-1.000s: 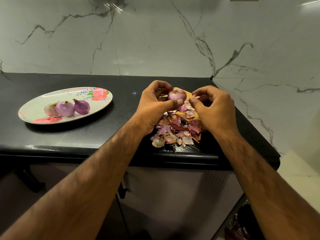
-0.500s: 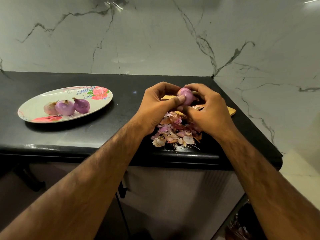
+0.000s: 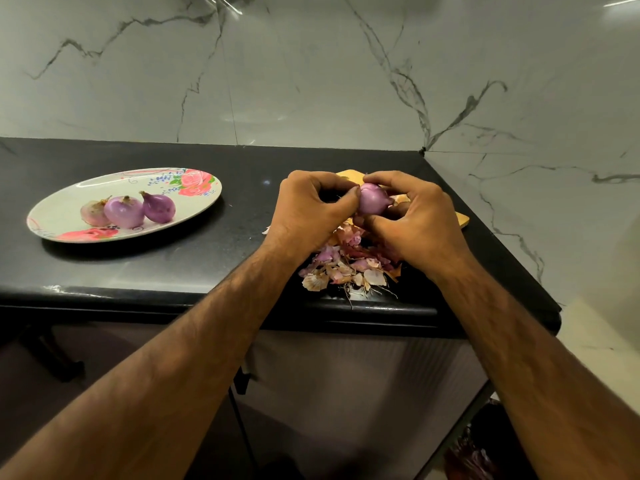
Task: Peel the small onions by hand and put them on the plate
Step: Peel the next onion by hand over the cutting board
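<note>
On plate (image 3: 69,216), left on counter (image 3: 207,265): three onions (image 3: 124,211) in row, stem tips toward far-left. Fourth onion (image 3: 373,199) above peel pile (image 3: 346,268), right side; left hand (image 3: 308,209), right hand (image 3: 412,216) both pinch it, fingers curled; its axis unclear.

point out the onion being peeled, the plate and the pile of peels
onion being peeled (image 3: 372,199), head view, its smooth purple front
plate (image 3: 57,211), head view, bare off-white left part
pile of peels (image 3: 349,268), head view, middle of the heap
</note>
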